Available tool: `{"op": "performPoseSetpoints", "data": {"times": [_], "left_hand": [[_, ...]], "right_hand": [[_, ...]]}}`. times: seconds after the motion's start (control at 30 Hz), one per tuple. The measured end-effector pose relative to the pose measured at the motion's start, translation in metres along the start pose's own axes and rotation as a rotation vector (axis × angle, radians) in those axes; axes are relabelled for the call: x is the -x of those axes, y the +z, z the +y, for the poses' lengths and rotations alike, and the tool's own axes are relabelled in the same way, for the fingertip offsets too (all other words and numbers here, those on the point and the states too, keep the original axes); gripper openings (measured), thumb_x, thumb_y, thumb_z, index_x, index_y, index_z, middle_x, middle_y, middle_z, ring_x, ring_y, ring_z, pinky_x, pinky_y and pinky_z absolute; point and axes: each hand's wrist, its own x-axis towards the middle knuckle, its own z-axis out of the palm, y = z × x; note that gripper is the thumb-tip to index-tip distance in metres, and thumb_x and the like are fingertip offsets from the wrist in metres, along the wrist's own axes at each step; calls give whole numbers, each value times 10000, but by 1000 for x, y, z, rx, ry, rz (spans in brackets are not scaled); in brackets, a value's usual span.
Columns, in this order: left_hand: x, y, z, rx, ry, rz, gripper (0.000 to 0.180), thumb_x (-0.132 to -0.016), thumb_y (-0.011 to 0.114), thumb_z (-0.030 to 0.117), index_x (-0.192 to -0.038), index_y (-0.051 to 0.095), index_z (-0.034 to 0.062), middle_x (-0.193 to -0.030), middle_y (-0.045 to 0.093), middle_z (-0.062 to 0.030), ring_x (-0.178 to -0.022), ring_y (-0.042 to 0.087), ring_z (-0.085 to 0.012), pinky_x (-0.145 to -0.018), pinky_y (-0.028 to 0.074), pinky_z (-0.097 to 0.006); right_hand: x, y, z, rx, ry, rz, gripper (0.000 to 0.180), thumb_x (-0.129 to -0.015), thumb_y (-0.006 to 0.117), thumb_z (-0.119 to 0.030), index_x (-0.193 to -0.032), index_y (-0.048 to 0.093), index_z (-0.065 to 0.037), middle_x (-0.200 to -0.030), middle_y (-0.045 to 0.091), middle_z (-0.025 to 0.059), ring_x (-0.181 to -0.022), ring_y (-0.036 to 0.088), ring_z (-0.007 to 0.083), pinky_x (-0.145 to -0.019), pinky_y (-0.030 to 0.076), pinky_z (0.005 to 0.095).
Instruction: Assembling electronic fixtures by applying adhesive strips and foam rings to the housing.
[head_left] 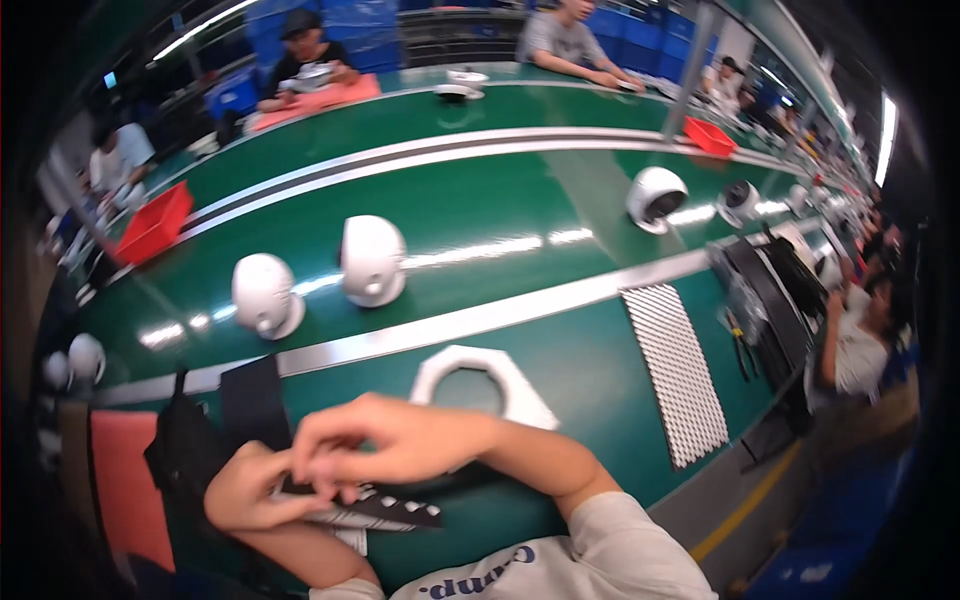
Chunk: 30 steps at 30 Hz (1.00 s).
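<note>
In front of me, near the table's lower edge, lies a black strip with a row of small white pieces (408,507). My left hand (250,490) is closed at its left end, thumb and fingers pinching the strip. My right hand (385,440) reaches across to the left above it. Its fingers are bent together close to my left fingertips, and whatever they pinch is too small or hidden to name. Just beyond my right forearm sits a white foam ring with an angular outer edge (465,358), partly covered by the hand and arm.
White rounded device housings (372,262) stand on the green belt (500,210) past a metal rail (470,320). A white perforated mat (675,375) lies right, near pliers (740,345) and a black bag (765,290). Dark cloth (190,440) lies left. Co-workers sit across and at right.
</note>
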Motion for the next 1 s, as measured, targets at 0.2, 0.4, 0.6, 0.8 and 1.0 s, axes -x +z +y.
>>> {"op": "performPoseSetpoints", "data": {"times": [0.2, 0.4, 0.6, 0.8, 1.0], "left_hand": [[-3, 1, 7, 117, 16, -55, 129, -772, 603, 156, -815, 546, 49, -545, 522, -71, -450, 520, -225, -414, 358, -272], [-2, -1, 9, 106, 61, -59, 145, -773, 604, 168, -806, 538, 43, -544, 522, -66, -452, 507, -218, -411, 349, -273], [5, -2, 7, 123, 73, -69, 152, -773, 605, 176, -809, 540, 44, -543, 523, -65, -447, 506, -219, -409, 349, -275], [-7, -8, -3, 139, 193, -145, 149, -751, 630, 157, -800, 559, 36, -567, 547, -67, -460, 532, -210, -411, 365, -274], [6, -12, 6, 55, 80, -119, 141, -699, 664, 135, -762, 592, 32, -577, 577, -67, -453, 559, -187, -416, 398, -243]], "right_hand": [[-51, -45, 10, 79, 189, 46, 341, -901, 394, -282, -824, 552, 9, -644, 582, 62, -574, 554, 103, -582, 449, 221], [-124, -104, 130, 1039, 398, 163, 312, -826, 498, -275, -933, 544, 15, -833, 611, 123, -778, 596, 208, -704, 465, 324], [-124, -125, 195, 1378, 457, 296, 526, -831, 448, -362, -1250, 354, -57, -1340, 279, 105, -1277, 163, 237, -1012, 187, 439], [-112, -143, 186, 1575, 454, 454, 207, -771, 449, -175, -802, 586, -23, -850, 614, 134, -779, 602, 257, -622, 499, 378], [-101, -121, 129, 1163, -112, 564, 210, -761, 542, -209, -696, 582, -12, -601, 583, 136, -557, 583, 276, -530, 464, 368]]}}
